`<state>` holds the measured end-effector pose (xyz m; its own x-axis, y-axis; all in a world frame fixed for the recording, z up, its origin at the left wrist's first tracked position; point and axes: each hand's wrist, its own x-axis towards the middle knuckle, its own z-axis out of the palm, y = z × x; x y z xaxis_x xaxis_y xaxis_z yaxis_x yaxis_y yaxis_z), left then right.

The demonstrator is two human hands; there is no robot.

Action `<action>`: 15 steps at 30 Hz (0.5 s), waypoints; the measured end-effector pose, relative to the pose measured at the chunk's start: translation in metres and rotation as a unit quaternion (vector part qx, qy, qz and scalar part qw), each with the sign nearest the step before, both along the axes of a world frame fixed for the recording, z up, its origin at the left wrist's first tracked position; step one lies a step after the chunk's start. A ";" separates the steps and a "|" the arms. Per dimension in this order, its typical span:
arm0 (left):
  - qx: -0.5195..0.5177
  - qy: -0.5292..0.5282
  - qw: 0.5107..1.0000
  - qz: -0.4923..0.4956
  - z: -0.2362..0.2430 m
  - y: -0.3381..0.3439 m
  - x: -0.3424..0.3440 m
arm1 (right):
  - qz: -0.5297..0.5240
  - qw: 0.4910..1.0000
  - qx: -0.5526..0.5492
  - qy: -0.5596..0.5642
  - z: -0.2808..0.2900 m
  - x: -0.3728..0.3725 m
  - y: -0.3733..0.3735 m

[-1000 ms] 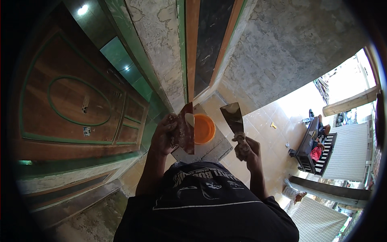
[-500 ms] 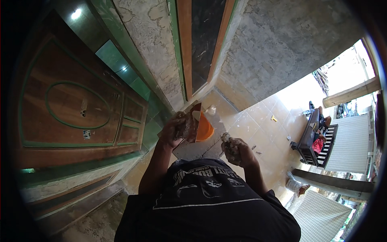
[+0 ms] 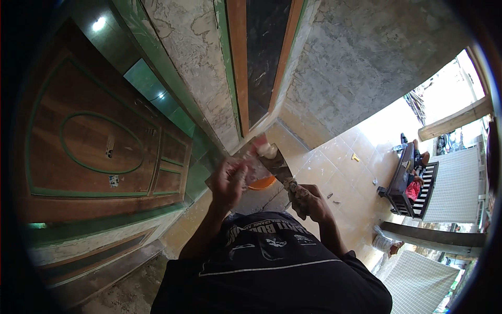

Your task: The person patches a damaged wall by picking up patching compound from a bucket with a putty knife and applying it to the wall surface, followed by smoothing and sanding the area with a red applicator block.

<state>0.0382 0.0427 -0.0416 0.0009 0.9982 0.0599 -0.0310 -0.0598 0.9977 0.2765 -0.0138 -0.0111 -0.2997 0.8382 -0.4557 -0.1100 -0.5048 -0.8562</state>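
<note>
My left hand (image 3: 230, 182), slightly blurred, is closed around the near left side of a flat reddish-brown plate (image 3: 253, 163). A lump of white putty (image 3: 267, 150) sits toward the plate's far right end. In my right hand (image 3: 312, 203) is a putty knife (image 3: 293, 189) with a handle crusted in dried filler. Its dark blade points up and left, close to the plate's right edge; whether the two touch I cannot tell. Below the plate stands an orange bucket (image 3: 263, 183), mostly covered by it.
A brown panelled door (image 3: 99, 141) with green trim stands at the left. Patchy grey plastered walls (image 3: 361, 68) rise ahead around a wood-framed dark panel (image 3: 267, 52). Small bits and a yellow object (image 3: 355, 157) lie on the tiled floor. A dark bench (image 3: 413, 180) stands at the right.
The plate has gone from steeply tilted to flatter, covering more of the bucket, and the putty on it now shows. My right hand has turned, its knife closer to the plate.
</note>
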 end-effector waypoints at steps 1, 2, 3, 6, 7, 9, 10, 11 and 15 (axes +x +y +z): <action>0.048 0.126 0.990 -0.040 -0.005 -0.003 0.001 | -0.008 1.000 -0.007 0.013 0.000 0.000 0.001; 0.047 0.127 0.990 -0.038 -0.004 -0.005 0.004 | -0.006 1.000 -0.008 0.013 0.001 0.000 0.002; 0.048 0.097 0.993 -0.056 -0.001 -0.007 0.011 | -0.007 1.000 0.005 0.022 0.003 0.000 0.003; 0.001 -0.023 0.998 -0.052 -0.010 -0.006 0.018 | -0.015 0.999 0.037 0.027 0.011 0.001 0.004; -0.030 -0.047 0.998 -0.022 -0.012 -0.002 0.013 | -0.022 0.998 0.054 0.024 0.013 0.002 0.005; -0.081 -0.104 0.991 0.022 -0.008 0.008 0.006 | -0.036 0.996 0.085 0.021 0.010 0.004 0.006; -0.081 -0.105 0.991 0.022 -0.009 0.012 0.000 | -0.048 0.992 0.115 0.019 0.009 0.005 0.006; -0.136 -0.193 0.972 0.004 -0.009 0.016 -0.007 | -0.057 0.990 0.129 0.025 0.011 0.004 0.006; -0.197 -0.333 0.922 -0.024 -0.004 0.024 -0.013 | -0.033 0.991 0.128 0.024 0.008 0.002 0.001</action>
